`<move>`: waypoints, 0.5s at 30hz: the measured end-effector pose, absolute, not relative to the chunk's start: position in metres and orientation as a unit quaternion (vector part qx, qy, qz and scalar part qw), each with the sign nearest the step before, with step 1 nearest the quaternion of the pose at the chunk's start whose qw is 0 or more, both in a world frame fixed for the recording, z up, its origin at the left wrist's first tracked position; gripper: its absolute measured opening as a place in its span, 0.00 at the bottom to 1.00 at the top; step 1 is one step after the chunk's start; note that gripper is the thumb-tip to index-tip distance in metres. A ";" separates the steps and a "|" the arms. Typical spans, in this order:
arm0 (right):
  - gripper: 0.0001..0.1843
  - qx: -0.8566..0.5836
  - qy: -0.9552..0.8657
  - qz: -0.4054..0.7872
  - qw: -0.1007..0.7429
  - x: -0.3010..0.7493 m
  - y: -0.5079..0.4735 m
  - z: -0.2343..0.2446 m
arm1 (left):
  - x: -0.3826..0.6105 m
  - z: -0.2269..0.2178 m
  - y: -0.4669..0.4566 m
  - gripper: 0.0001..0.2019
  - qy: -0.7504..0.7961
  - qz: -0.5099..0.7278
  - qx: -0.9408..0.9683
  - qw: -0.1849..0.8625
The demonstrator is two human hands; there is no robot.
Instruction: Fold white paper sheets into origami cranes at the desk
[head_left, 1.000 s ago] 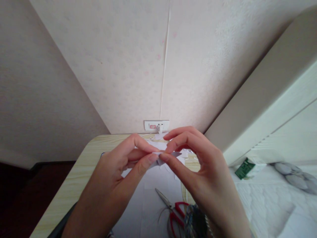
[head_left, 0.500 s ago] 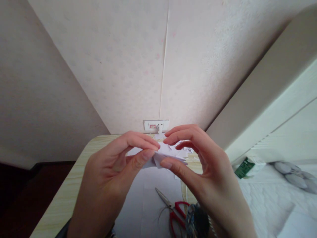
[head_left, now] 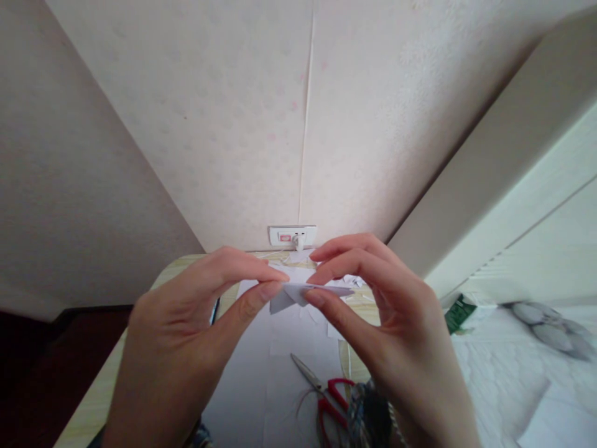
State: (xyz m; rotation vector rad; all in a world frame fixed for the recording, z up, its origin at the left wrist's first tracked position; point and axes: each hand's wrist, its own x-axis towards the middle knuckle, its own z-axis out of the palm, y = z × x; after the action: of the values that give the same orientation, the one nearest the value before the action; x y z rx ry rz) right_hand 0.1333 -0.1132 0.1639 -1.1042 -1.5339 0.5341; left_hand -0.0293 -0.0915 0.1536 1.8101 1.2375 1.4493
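A small folded piece of white paper [head_left: 295, 292] is held in the air between both hands, above the table. My left hand [head_left: 200, 323] pinches its left end between thumb and forefinger. My right hand [head_left: 373, 298] pinches it nearer the middle, with the paper's pointed right end passing behind the thumb. Beneath my hands, white paper sheets [head_left: 247, 379] cover part of the table. Scissors with red handles [head_left: 321, 392] lie on the sheets, blades pointing away and to the left, close to my right wrist.
White paper scraps [head_left: 352, 281] lie at the table's back right. The pale wood-grain table [head_left: 180, 267] meets a wall with a socket and plug [head_left: 293, 236]. To the right, a white quilted surface [head_left: 489, 373] carries a green-and-white box [head_left: 466, 311] and a grey petal-shaped item [head_left: 555, 326].
My right fingers have closed onto the folded paper, where they were apart before. My left hand has shifted slightly left, and the paper has turned a little.
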 end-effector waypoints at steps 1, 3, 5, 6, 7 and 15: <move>0.05 -0.467 -0.650 0.228 0.555 0.133 -0.113 0.164 | -0.030 0.153 -0.092 0.03 0.460 0.528 0.671 0.242; 0.06 -0.465 -0.649 0.231 0.556 0.134 -0.113 0.164 | -0.030 0.153 -0.093 0.03 0.465 0.522 0.679 0.222; 0.06 -0.461 -0.649 0.233 0.559 0.134 -0.113 0.164 | -0.030 0.152 -0.094 0.03 0.470 0.525 0.679 0.204; 0.07 -0.459 -0.648 0.234 0.560 0.134 -0.113 0.164 | -0.029 0.153 -0.094 0.03 0.472 0.525 0.679 0.201; 0.07 -0.457 -0.648 0.236 0.562 0.134 -0.113 0.164 | -0.028 0.153 -0.094 0.04 0.476 0.528 0.675 0.198; 0.09 -0.454 -0.645 0.231 0.570 0.132 -0.114 0.163 | -0.027 0.154 -0.095 0.03 0.469 0.533 0.670 0.215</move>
State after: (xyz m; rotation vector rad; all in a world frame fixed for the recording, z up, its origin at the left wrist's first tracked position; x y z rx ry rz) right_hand 0.1318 -0.1135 0.1635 -1.0651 -1.5146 0.5431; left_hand -0.0267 -0.0946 0.1541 1.8589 1.3008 1.4778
